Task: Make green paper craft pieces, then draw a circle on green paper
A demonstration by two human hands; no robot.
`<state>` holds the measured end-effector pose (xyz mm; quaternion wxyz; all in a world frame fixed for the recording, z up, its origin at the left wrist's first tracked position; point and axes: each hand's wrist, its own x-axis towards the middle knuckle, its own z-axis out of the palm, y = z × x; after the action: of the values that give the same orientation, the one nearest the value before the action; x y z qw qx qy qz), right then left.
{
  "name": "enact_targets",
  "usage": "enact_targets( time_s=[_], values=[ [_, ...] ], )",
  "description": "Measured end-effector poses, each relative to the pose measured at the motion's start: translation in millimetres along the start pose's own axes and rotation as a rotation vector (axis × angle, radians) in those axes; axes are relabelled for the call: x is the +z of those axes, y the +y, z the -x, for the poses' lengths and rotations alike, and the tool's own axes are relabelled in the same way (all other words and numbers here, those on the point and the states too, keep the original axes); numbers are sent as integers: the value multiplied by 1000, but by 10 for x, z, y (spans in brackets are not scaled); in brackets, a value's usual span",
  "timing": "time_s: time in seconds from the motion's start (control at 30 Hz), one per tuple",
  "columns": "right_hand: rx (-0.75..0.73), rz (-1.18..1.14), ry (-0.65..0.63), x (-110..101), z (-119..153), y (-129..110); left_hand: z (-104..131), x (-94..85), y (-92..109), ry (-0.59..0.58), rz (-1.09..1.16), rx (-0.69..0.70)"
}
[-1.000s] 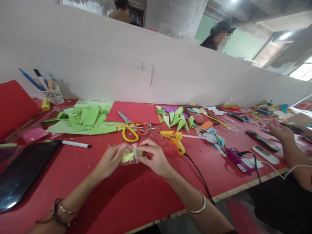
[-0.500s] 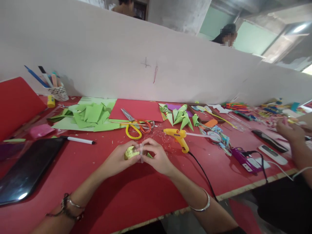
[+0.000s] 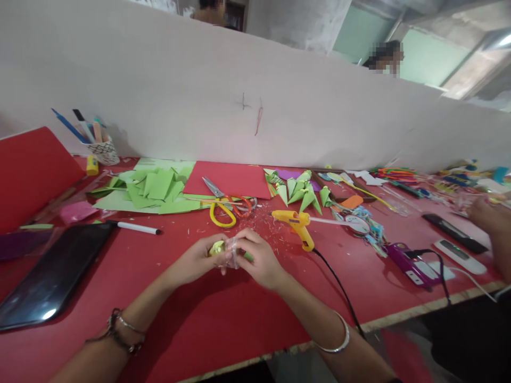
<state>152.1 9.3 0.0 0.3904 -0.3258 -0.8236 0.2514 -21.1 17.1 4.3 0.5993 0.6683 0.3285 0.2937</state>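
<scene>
Just above the red table, my left hand [image 3: 195, 261] is closed around a pale yellow-green paper piece [image 3: 216, 248], its crumpled end showing between thumb and fingers. My right hand [image 3: 258, 259] meets it from the right, fingers bent around a clear, ring-like roll [image 3: 232, 252] that looks like transparent tape. A bit of darker green paper [image 3: 248, 256] peeks out under the right fingers. Fingers hide most of what is held. Beyond the hands lie yellow-handled scissors [image 3: 222, 213] and, to the right, a yellow glue gun [image 3: 297, 223] with its stick and cord.
Cut green paper [image 3: 155, 186] and a red sheet [image 3: 231, 178] lie by the white partition [image 3: 179, 96]. Several green paper cones [image 3: 305, 194] sit behind the glue gun. Left are a black phone-like slab [image 3: 59, 271] and a marker [image 3: 139, 227]. A co-worker's hand [image 3: 489, 215] is at far right.
The clear roll has turned from nearly edge-on to show more of its side. Less of the yellow-green paper shows in my left hand. The view has shifted slightly left.
</scene>
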Motion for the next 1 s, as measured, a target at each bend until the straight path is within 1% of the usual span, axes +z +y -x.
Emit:
enact_targets(
  time_s=[0.2,0.3,0.4,0.53,0.67,0.8,0.87,1.0],
  values=[
    [29,77,144,27,12,-16,-28,43,45,35,-41,64],
    [50,17,240,44,5,-33,-32,76,70,45,-45,80],
    [114,-50,293,70,-4,-42,-41,65,41,78,-85,85],
    [174,-120,274,74,-16,-37,-52,-3,-36,168,-162,67],
    [141,-106,242,33,-27,-27,-51,-34,-55,200,-155,54],
    [89,-66,181,5,-31,-14,-56,-10,-25,183,-101,45],
    [101,-51,156,6,-27,-9,-60,3,-16,156,-95,37],
    [135,-13,159,31,-14,-7,-62,21,-30,112,-152,7]
  ],
)
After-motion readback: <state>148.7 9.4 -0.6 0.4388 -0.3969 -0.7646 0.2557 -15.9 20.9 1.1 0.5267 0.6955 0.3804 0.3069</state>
